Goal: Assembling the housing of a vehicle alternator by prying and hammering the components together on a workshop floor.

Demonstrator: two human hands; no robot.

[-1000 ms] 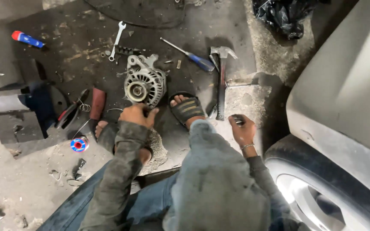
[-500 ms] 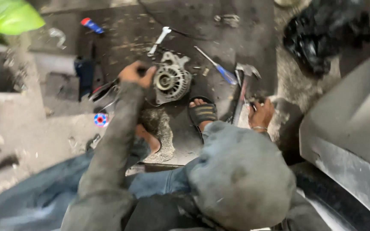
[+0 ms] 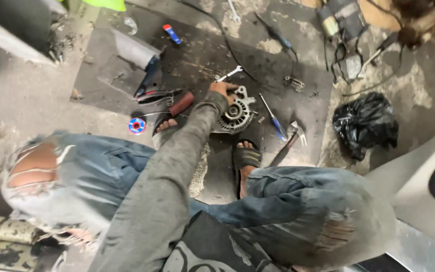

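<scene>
The alternator [image 3: 235,115], a round grey metal part with a ribbed case, lies on the dark oily mat [image 3: 197,55] a little above the middle of the frame, between the person's two feet. The left hand [image 3: 223,89] rests on its upper edge at the end of a long grey sleeve [image 3: 177,166]. The fingers are bent over the rim of the case, but how firmly they grip cannot be told, because the hand is seen from behind. The right hand is not in view.

In my judgement, to handle this part well the hand should hold the solid case and not the thin ribs, and turn it slowly, since it looks heavy and the mat looks slippery.

Just above the hand lies a silver wrench [image 3: 229,73], almost touching the fingers. To the right of the alternator are a blue-handled screwdriver [image 3: 275,118] and a hammer [image 3: 290,141], both near and easy to knock. To the left are a dark red handle [image 3: 180,104] and a small round red and blue tin [image 3: 137,126]. A sandalled foot [image 3: 245,162] stands just below the alternator, so there is little room on that side. Farther away, at the right, are a black plastic bag [image 3: 364,123] and the pale body of a car [image 3: 419,181]. Cables and another screwdriver lie at the top of the frame.
</scene>
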